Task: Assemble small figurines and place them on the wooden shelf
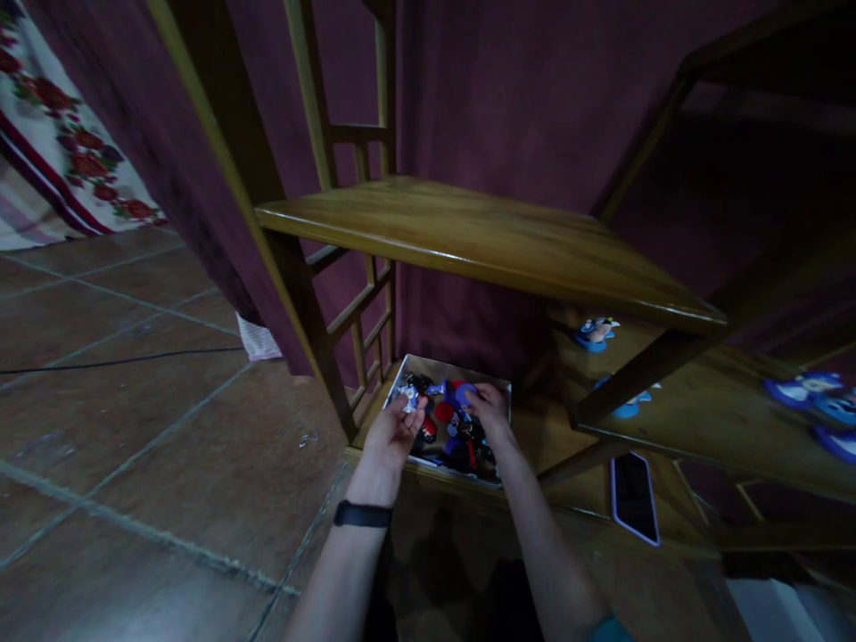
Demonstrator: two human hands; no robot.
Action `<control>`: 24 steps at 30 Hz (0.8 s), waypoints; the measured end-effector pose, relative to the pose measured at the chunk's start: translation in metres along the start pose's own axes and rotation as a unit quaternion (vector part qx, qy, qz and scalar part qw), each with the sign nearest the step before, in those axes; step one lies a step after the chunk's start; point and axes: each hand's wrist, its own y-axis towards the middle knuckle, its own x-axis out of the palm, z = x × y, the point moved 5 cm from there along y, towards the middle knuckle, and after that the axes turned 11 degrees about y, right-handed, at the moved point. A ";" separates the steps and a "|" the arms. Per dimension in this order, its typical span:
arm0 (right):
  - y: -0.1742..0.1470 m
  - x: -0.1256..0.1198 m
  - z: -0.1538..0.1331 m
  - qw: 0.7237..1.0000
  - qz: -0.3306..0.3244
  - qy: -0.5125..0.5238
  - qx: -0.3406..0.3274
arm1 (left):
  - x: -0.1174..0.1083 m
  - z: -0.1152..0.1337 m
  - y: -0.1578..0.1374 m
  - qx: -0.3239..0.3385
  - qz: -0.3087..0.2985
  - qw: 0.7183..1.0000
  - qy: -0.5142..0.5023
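Observation:
A shallow white-rimmed box on the bottom shelf holds a jumble of small figurine parts in black, red and purple. Over its left side, my left hand is closed on a small white-and-purple figurine, with a dark watch band round the wrist. On the right side of the box, my right hand has its fingers closed on a purple round base. A red disc lies between the hands among the parts. The right fingertips are partly hidden.
A wooden shelf board juts out above the box. Blue-based figurines stand on the shelf to the right, with several more farther right. A phone lies on the lower shelf. A cable crosses the tiled floor at left.

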 end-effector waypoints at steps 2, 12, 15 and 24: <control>-0.010 0.006 -0.006 0.997 -0.025 0.068 0.037 | 0.001 -0.005 0.002 0.009 -0.014 1.000 0.022; -0.055 0.006 -0.037 0.993 -0.094 0.053 0.040 | 0.029 -0.034 -0.010 0.060 -0.123 0.984 0.116; -0.062 0.000 -0.038 0.992 -0.098 0.060 0.042 | 0.039 -0.045 -0.018 0.064 -0.171 0.975 0.124; -0.079 -0.004 -0.036 0.986 -0.100 0.105 0.086 | 0.040 -0.059 -0.015 0.128 -0.164 0.966 0.151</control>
